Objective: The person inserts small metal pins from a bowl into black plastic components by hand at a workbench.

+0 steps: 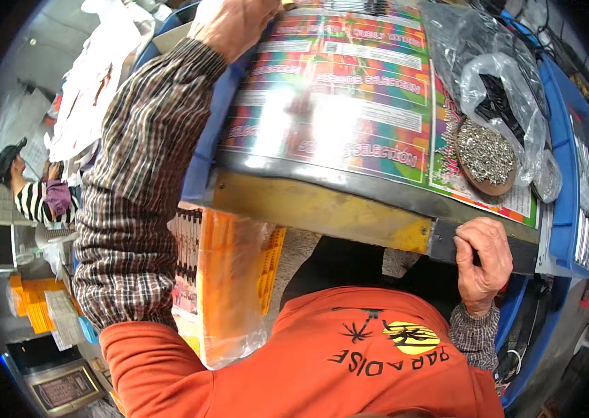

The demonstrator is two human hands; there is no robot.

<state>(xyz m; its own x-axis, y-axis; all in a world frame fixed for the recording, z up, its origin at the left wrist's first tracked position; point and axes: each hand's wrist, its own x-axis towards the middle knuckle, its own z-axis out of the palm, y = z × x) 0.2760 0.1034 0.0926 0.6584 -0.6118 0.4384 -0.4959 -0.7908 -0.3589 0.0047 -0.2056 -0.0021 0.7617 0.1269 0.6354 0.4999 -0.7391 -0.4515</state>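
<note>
My left hand [233,26] reaches to the far left corner of the worktable, over the edge of the colourful printed sheets [364,104]. Its fingers run to the picture's top edge and mostly do not show. At the near right edge of the table, by a dark grey metal plate [444,238], rests my right hand [484,259]. Its fingers are curled and closed; what they hold, if anything, is hidden. A brown oval dish [487,187] heaped with small silvery metal parts [484,150] stands on the right. Beside it lies a clear plastic bag [528,90] with black pieces in it.
Blue bins [565,237] flank the table on the right. Below the table's yellow front edge [322,212] stands an orange crate [221,279] with clear plastic over it. Another person [40,191] in stripes is far left, near orange and grey crates [29,299].
</note>
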